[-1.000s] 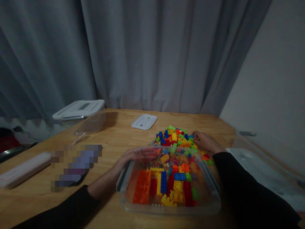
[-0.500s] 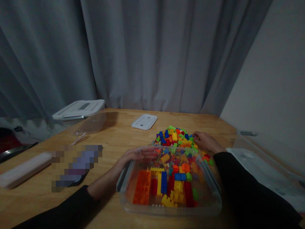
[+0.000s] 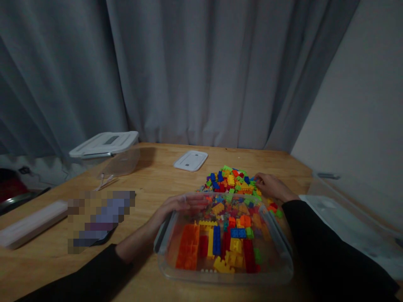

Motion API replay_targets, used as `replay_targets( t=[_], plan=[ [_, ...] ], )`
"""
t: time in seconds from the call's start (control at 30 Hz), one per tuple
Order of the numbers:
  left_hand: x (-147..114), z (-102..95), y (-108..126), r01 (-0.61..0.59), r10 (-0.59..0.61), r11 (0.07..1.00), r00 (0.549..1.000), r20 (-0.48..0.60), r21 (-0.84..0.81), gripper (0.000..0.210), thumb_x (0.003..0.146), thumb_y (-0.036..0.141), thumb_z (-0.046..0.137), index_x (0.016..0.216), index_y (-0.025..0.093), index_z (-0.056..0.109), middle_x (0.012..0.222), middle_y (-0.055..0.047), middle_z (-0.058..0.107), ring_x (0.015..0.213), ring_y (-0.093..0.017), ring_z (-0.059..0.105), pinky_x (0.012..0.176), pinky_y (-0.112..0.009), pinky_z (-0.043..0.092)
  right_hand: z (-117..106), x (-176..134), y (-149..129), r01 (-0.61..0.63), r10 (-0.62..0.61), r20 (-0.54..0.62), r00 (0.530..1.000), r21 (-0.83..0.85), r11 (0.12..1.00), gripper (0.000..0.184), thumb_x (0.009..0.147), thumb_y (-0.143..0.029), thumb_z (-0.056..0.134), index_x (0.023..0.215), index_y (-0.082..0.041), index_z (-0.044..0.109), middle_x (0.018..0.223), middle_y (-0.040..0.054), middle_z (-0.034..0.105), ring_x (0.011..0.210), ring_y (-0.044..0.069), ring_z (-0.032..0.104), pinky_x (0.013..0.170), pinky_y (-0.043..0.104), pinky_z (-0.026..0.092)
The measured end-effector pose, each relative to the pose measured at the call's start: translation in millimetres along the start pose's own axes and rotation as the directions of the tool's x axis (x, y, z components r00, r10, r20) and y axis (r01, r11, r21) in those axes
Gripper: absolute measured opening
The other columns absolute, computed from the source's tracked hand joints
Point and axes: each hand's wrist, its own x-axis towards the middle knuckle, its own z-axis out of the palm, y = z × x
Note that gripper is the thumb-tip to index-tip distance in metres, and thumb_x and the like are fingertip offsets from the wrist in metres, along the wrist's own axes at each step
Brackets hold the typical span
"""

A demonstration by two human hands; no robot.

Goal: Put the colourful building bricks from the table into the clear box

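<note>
A clear plastic box [image 3: 176, 274] stands in front of me, with orange, red, yellow, blue and green toy building bricks inside. My left hand [image 3: 178, 204] lies along its far left corner, fingers stretched flat behind the far wall and partly seen through the plastic. Beyond the box is a heap of small colourful building bricks [image 3: 231, 180]. At the heap's right edge, my right hand [image 3: 270, 184] has its fingers bent together. A blue brick [image 3: 252, 179] shows beside those fingertips; whether they grip it is hidden.
A lidded clear box [image 3: 122, 161] stands at the back left, and a white lid [image 3: 191, 161] lies at the back. On the left are a long pale case [image 3: 34, 224] and a pixelated item [image 3: 103, 218]. Another clear container [image 3: 352, 218] stands at the right.
</note>
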Motion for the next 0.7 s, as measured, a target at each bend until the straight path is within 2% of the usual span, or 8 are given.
replay_targets(
  t=[0.1,0.17,0.37,0.7],
  plan=[
    [0,1.4,1,0.031,-0.031,0.999,0.996,-0.082,0.008,0.042,0.086,0.029,0.060,0.124,0.019,0.074,0.130,-0.012,0.075,0.134,-0.038,0.060,0.122,-0.057,0.030,0,0,0,0.001,-0.001,0.002,1.000,0.000,1.000,0.023,0.090,-0.019,0.057,0.109,-0.019,0.069,0.098,0.0087,0.076,0.086,0.020,0.069,0.071,0.026,0.044],
    [1,1.6,2,0.038,-0.036,0.999,0.995,-0.090,0.016,0.041,0.085,0.029,0.060,0.123,0.018,0.074,0.130,-0.013,0.075,0.133,-0.038,0.061,0.123,-0.058,0.029,-2,0,-1,0.006,-0.006,0.005,1.000,0.003,1.000,0.024,0.090,-0.019,0.057,0.111,-0.019,0.069,0.099,0.0089,0.076,0.087,0.020,0.068,0.071,0.026,0.044],
    [0,-1.4,0,0.000,0.000,1.000,1.000,-0.016,0.002,0.042,0.090,0.028,0.057,0.128,0.019,0.070,0.134,-0.013,0.073,0.133,-0.034,0.061,0.124,-0.058,0.027,-6,-2,-5,-0.007,0.007,-0.008,1.000,0.003,1.000,0.025,0.091,-0.019,0.054,0.109,-0.019,0.070,0.098,0.0101,0.076,0.086,0.021,0.068,0.071,0.027,0.043],
    [0,-2.6,2,-0.005,0.006,1.000,1.000,-0.001,0.009,0.041,0.089,0.026,0.057,0.128,0.019,0.070,0.134,-0.012,0.074,0.130,-0.034,0.063,0.122,-0.057,0.031,-14,0,0,0.028,-0.028,-0.021,0.999,0.010,1.000,0.023,0.092,-0.023,0.057,0.111,-0.019,0.069,0.097,0.0091,0.076,0.085,0.020,0.068,0.071,0.027,0.044]
  ],
)
